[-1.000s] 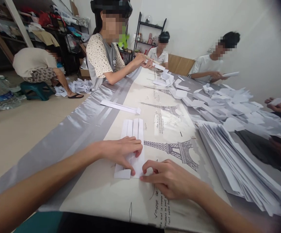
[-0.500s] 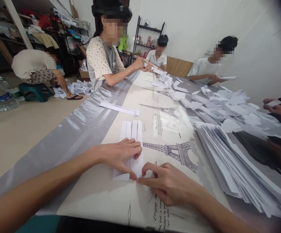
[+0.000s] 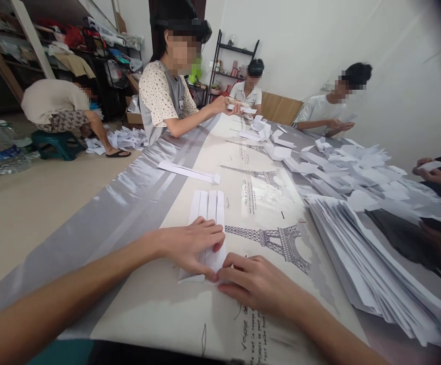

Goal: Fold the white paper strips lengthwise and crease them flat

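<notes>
A white sheet of paper (image 3: 202, 204) lies lengthwise before me, creased into several long parallel folds. My left hand (image 3: 192, 246) rests flat across it with the fingers spread, its thumb stretched to the near edge. At that sheet's near right corner, the curled fingers of my right hand (image 3: 262, 284) pinch the paper, close to the left thumb. The pinched corner is mostly hidden by the fingertips. Just beyond the sheet lies a narrow folded paper strip (image 3: 188, 172). All of this is on a tablecloth (image 3: 147, 309) printed with Eiffel towers.
On the right lies a fanned stack of paper (image 3: 372, 268), with a heap of folded papers (image 3: 357, 167) behind it. Several people sit around the table handling paper. Someone bends over on a green stool (image 3: 56, 144) at the left, near papers on the floor.
My right hand's fingers have curled in and closed at the sheet's near right corner. My left hand stays on the sheet. Across the table, a person's paper has tilted.
</notes>
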Demonstrator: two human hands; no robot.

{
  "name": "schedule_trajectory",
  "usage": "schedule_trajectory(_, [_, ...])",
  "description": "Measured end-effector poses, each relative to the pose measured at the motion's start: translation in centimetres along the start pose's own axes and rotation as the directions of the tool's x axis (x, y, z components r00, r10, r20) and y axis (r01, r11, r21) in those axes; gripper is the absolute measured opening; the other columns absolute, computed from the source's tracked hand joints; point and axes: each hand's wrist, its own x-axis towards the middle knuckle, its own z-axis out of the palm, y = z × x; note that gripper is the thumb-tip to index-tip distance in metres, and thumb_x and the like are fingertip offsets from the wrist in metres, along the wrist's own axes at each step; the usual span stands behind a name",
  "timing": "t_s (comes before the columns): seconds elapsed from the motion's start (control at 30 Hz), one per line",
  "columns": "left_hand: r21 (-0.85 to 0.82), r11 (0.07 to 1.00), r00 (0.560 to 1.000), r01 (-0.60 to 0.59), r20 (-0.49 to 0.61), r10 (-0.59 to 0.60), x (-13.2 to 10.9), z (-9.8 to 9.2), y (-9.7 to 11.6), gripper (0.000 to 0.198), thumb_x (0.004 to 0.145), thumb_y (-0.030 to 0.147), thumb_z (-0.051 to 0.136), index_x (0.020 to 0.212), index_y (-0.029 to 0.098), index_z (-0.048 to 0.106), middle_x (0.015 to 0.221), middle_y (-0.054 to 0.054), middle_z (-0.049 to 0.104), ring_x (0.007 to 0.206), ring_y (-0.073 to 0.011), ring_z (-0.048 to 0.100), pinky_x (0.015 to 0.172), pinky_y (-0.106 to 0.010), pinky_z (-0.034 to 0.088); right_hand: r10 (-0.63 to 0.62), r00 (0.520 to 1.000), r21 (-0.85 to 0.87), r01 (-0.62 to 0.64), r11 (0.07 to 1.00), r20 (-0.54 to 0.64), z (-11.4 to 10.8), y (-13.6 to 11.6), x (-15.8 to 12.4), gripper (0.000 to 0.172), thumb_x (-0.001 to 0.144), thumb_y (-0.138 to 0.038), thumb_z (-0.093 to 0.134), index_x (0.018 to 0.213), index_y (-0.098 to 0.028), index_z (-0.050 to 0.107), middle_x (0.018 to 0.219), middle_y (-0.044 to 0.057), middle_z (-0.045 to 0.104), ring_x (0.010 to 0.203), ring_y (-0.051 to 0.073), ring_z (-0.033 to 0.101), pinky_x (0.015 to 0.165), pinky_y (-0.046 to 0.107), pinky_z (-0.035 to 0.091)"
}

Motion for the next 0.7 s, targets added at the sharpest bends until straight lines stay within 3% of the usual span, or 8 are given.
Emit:
schedule_trajectory(0.1, [-0.008,1.0,1.0,0.004,-0.013,-0.004,0.0,0.1,0.0,0.046,0.082,0.059,0.067,0.094,0.022,0.045,0.1,-0.003,0.054,0.096,-0.0244,0.046,0.088,-0.037,0.033,-0.053,0.998,-0.1,0.05,0.994,-0.03,0.4,-0.3,0.0,0.023,0.106,-0.025,0.047,0.093,-0.018,0.065,0.086,0.0,0.064,0.056,0.008,0.049,0.052,0.026,0.037])
schedule_trajectory(0.27, [0.006,1.0,0.999,-0.025,-0.041,0.025,-0.2,0.0,-0.1,0.045,0.084,0.058,0.068,0.103,0.022,0.05,0.106,-0.005,0.056,0.104,-0.0263,0.046,0.094,-0.039,0.035,-0.158,0.987,-0.293,0.144,0.945,-0.026,0.0,-0.8,-0.3,0.018,0.101,-0.006,0.046,0.097,-0.015,0.062,0.08,-0.001,0.059,0.052,0.01,0.043,0.047,0.03,0.033])
schedule_trajectory(0.43, [0.072,0.983,0.974,-0.166,-0.143,0.175,-0.2,-0.9,0.8,0.026,0.096,0.047,0.06,0.105,0.023,0.061,0.11,-0.008,0.062,0.109,-0.0254,0.051,0.098,-0.039,0.04,-0.081,0.981,-0.249,0.035,0.968,-0.177,-0.8,0.2,-0.5,0.021,0.1,-0.003,0.043,0.094,-0.016,0.058,0.081,0.0,0.06,0.059,0.011,0.049,0.051,0.028,0.038])
schedule_trajectory(0.57, [0.362,0.894,0.907,-0.264,-0.223,0.358,0.1,-0.5,1.5,0.018,0.103,0.025,0.047,0.099,0.022,0.064,0.098,-0.008,0.067,0.102,-0.0241,0.058,0.091,-0.04,0.045,-0.035,0.927,-0.217,-0.051,0.975,-0.374,-1.3,0.5,-0.3,0.012,0.1,-0.007,0.05,0.094,-0.016,0.057,0.079,0.002,0.061,0.062,0.011,0.053,0.051,0.026,0.038])
schedule_trajectory(0.7, [0.663,0.692,0.773,-0.285,-0.268,0.575,0.3,0.3,1.8,0.013,0.098,0.014,0.055,0.096,0.019,0.066,0.086,-0.004,0.069,0.091,-0.0201,0.063,0.076,-0.034,0.05,-0.073,0.883,-0.2,-0.024,0.979,-0.463,-1.5,0.3,-0.2,0.017,0.095,-0.001,0.052,0.089,-0.015,0.059,0.075,0.002,0.061,0.061,0.012,0.051,0.05,0.027,0.037])
